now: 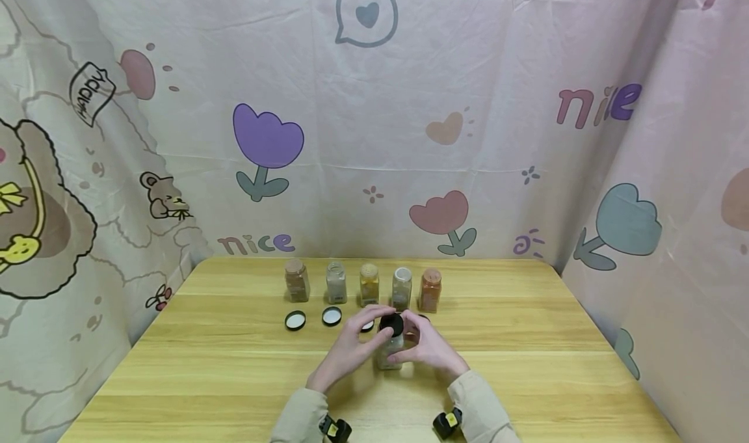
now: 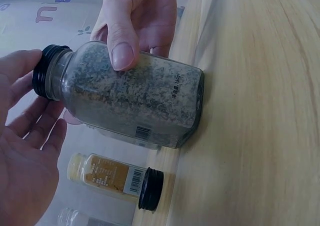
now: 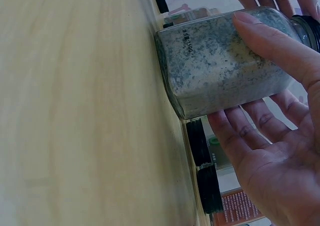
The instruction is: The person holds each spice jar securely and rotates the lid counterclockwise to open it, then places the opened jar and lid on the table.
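Observation:
A squarish glass spice jar (image 1: 389, 357) with flaky grey-green contents stands on the table between the two hands. Its black screw lid (image 1: 391, 324) sits on the jar's neck. My left hand (image 1: 355, 344) pinches the lid's rim, thumb on one side and fingers on the other, as the left wrist view shows. Around the jar body, my right hand (image 3: 280, 161) has its thumb on one face and fingers at the opposite side. The jar (image 2: 135, 93) looks well filled in the left wrist view.
Behind the hands stand lidless spice jars in a row: brown (image 1: 297, 281), pale (image 1: 336, 283), yellow (image 1: 369, 285), a darker one (image 1: 401, 289) and orange-red (image 1: 430, 291). Black lids (image 1: 295, 320) lie before them, some partly hidden by the hands. A printed curtain (image 1: 374, 118) hangs behind the wooden table (image 1: 222, 365).

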{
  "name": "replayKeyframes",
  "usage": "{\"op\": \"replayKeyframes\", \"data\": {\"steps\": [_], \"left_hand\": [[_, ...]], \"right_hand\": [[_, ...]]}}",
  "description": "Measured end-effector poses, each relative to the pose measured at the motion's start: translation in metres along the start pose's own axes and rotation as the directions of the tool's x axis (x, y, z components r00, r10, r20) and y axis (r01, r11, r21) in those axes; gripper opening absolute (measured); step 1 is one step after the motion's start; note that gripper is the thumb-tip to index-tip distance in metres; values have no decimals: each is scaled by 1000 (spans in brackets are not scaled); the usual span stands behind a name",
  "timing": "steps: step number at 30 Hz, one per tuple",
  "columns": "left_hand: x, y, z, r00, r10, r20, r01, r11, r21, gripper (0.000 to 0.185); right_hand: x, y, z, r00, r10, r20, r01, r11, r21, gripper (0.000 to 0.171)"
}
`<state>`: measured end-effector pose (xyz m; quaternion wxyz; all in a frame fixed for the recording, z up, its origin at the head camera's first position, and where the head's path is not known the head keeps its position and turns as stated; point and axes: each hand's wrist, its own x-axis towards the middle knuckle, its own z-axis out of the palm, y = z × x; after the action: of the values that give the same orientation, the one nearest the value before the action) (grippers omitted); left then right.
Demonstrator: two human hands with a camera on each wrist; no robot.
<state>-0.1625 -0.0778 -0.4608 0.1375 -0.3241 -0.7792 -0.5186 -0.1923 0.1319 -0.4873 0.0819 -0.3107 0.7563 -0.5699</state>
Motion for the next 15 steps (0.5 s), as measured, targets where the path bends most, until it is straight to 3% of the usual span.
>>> {"op": "replayKeyframes", "data": {"steps": [15], "left_hand": [[-1, 0, -1, 999, 22, 44, -21, 1000, -22, 38]], "right_hand": [[0, -1, 0, 1000, 11, 5, -11, 1000, 7, 54]]}}
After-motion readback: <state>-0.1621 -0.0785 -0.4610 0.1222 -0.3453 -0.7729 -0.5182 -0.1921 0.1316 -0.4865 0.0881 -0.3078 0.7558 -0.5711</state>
